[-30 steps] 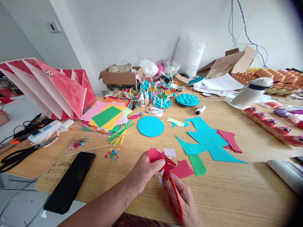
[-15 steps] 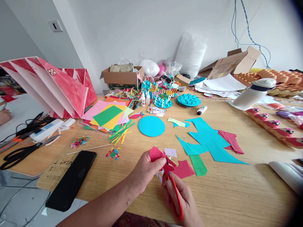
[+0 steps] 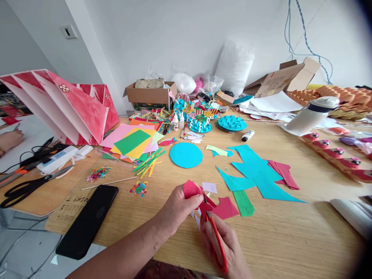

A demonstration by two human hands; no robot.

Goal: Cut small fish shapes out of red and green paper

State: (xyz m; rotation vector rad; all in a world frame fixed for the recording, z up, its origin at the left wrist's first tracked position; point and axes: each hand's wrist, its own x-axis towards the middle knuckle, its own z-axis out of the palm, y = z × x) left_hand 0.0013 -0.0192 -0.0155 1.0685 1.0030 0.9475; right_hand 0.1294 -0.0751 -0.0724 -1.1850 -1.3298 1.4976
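Between thumb and fingers, my left hand point(image 3: 183, 205) pinches a piece of red paper point(image 3: 190, 188). My right hand point(image 3: 225, 242) is wrapped round red-handled scissors point(image 3: 221, 248), whose blades meet the paper just beside my left thumb. A cut strip of the red paper juts out by the blades. On the table close by lie a larger red paper scrap point(image 3: 226, 208), a pale lilac piece point(image 3: 209, 187) and a green piece point(image 3: 243, 203). Farther off are a blue paper circle point(image 3: 186, 155) and blue offcuts point(image 3: 255, 172).
To the left are a black phone point(image 3: 87, 221), black-handled scissors point(image 3: 31, 186), coloured sheets point(image 3: 132, 142) and green and yellow strips point(image 3: 148, 162). A white bottle point(image 3: 312, 114) and an egg-carton strip point(image 3: 334, 153) stand right. Another person's hand point(image 3: 11, 139) shows at far left.
My right hand and the scissors have shifted slightly, the handles a little to the right and down. My left hand keeps its hold. The other person's hand has come further into view.
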